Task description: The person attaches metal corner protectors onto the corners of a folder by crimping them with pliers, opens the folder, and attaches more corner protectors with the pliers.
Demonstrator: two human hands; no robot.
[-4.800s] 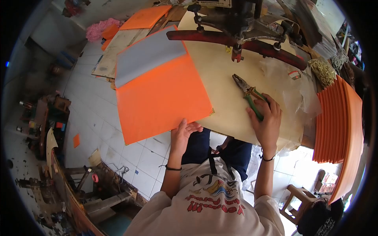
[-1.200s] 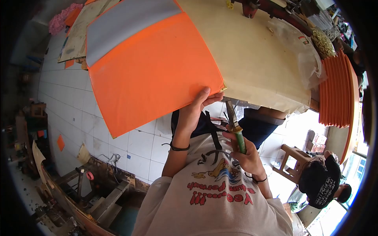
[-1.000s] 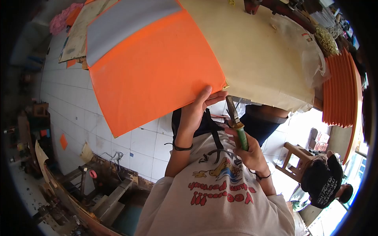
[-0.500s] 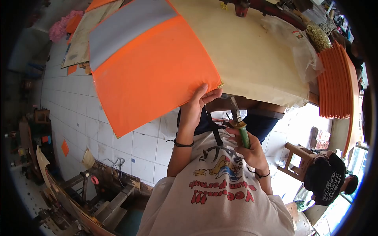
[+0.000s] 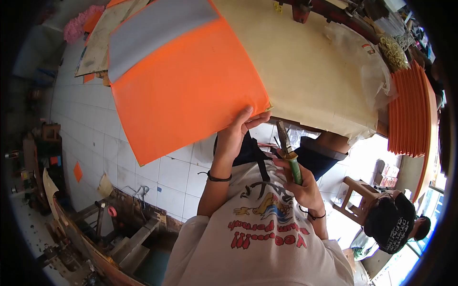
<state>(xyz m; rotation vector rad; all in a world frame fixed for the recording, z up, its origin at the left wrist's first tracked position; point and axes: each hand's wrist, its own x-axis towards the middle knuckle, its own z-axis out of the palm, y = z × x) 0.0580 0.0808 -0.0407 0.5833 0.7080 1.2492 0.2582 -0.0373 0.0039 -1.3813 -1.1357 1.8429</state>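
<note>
An orange folder (image 5: 186,90) with a grey band across its far part lies slanted over the table's left side. My left hand (image 5: 236,131) grips its near right corner, thumb on top and fingers underneath. A small gold-coloured metal piece (image 5: 269,108) sits on that corner, just beyond my fingertips. Another bit of metal shows at the folder's near left corner. My right hand (image 5: 303,188) is closed around green-handled pliers (image 5: 285,140), jaws pointing up towards the table edge. The pliers are apart from the folder. Whether their jaws hold anything cannot be made out.
The table (image 5: 305,76) has a tan covering, with a clear plastic bag (image 5: 367,71) at its right. A stack of orange folders (image 5: 408,114) stands beyond. A person in a black cap (image 5: 391,221) is at lower right, near a wooden stool (image 5: 355,193). Machinery (image 5: 133,248) occupies the lower left.
The view has shifted slightly. The folder stays in my left hand and the pliers stay in my right, their jaws moved slightly left relative to the table edge. My leg under the table has shifted right.
</note>
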